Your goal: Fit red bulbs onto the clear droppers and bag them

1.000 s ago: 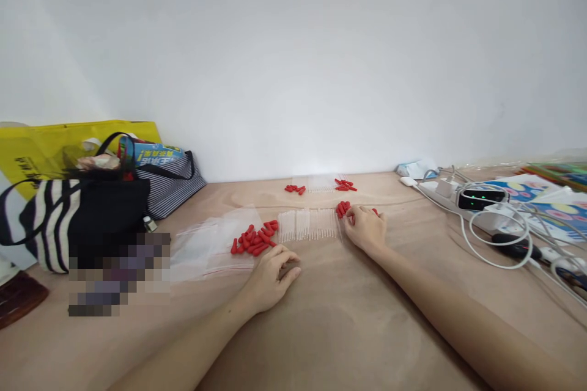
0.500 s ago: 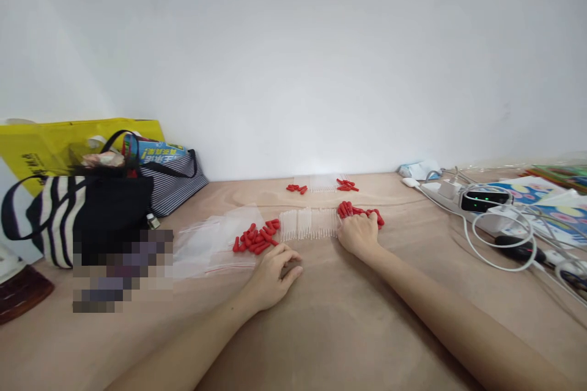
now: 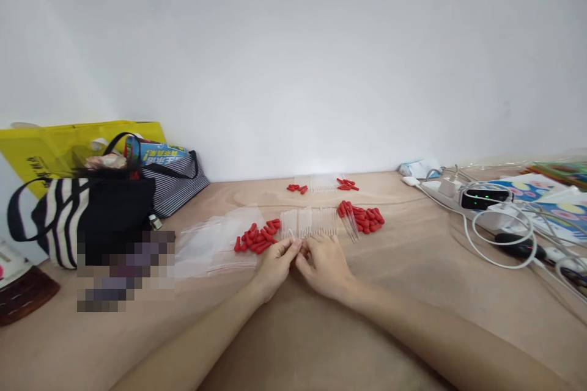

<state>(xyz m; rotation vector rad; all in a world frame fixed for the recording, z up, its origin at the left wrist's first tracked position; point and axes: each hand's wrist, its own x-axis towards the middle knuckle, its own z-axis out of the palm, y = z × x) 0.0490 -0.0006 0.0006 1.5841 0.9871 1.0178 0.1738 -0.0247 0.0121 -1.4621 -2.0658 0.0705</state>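
My left hand (image 3: 274, 264) and my right hand (image 3: 329, 263) meet in front of a row of thin clear glass tubes (image 3: 308, 221), thumbs and fingers pinched together. Whatever lies between the fingertips is too small and hidden to make out. Beside my left hand is a pile of red rubber bulbs (image 3: 257, 237), resting partly on clear plastic bags (image 3: 202, 250). To the right of the row lie droppers (image 3: 347, 211), red bulbs with glass tubes slanting toward me. A second heap of red bulbs (image 3: 370, 220) touches them.
Farther back sits a smaller set of glass tubes (image 3: 323, 182) between red pieces (image 3: 347, 184). Bags, including a black striped one (image 3: 114, 208), stand at the left. A power strip (image 3: 454, 192), white cables (image 3: 477, 266) and a black device (image 3: 486, 198) occupy the right.
My right hand has left the right-hand red heap and come left to meet my left hand. Droppers with glass tubes now show where it was. My left fingers have closed into a pinch.
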